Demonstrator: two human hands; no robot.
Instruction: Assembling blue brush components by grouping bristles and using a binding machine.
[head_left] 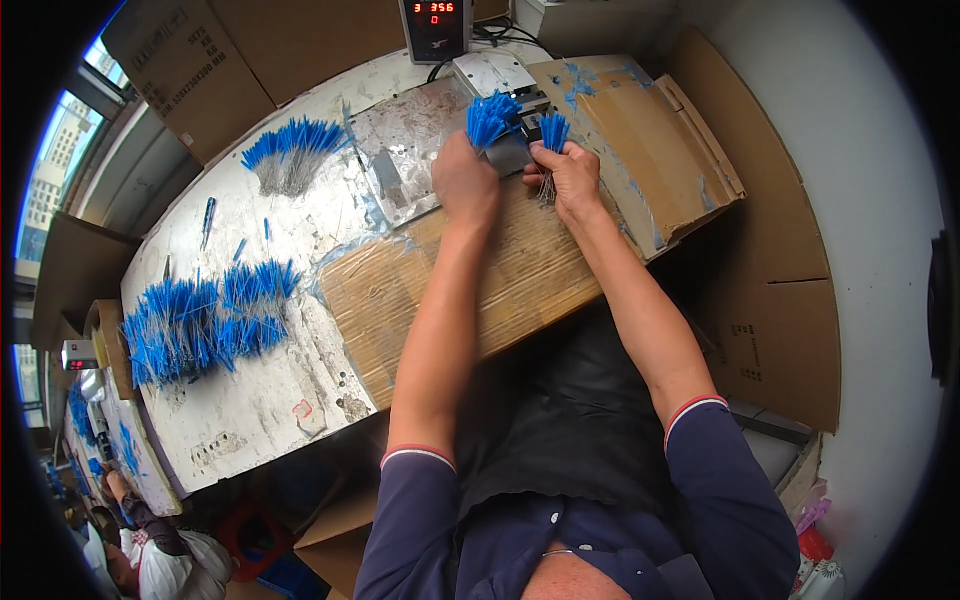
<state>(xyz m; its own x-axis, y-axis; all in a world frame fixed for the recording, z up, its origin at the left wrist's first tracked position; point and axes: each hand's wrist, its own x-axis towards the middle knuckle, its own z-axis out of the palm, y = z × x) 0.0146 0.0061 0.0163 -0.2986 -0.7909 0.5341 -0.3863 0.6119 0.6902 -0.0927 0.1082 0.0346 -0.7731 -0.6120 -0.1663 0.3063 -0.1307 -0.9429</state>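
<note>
My left hand (465, 178), slightly smeared, is closed around a thick bundle of blue-tipped thin wires (491, 118), with the blue ends fanning out above the fist. Just to its right, my right hand (570, 175) grips a smaller bundle of the same blue-tipped wires (554, 130) between thumb and fingers. Bare silvery ends of that bundle hang below the fingers. Both hands are above the far edge of a brown cardboard sheet (440, 285), beside a small metal machine (495, 75) partly hidden behind the bundles.
Piles of blue-tipped wires (205, 320) and a smaller pile (292, 150) lie on the worn white table (250, 400). A pen (208, 222) is between them. A counter box with red digits (436, 30) stands at the back. A cardboard box (650, 150) flanks the right. Another person (180, 560) works at lower left.
</note>
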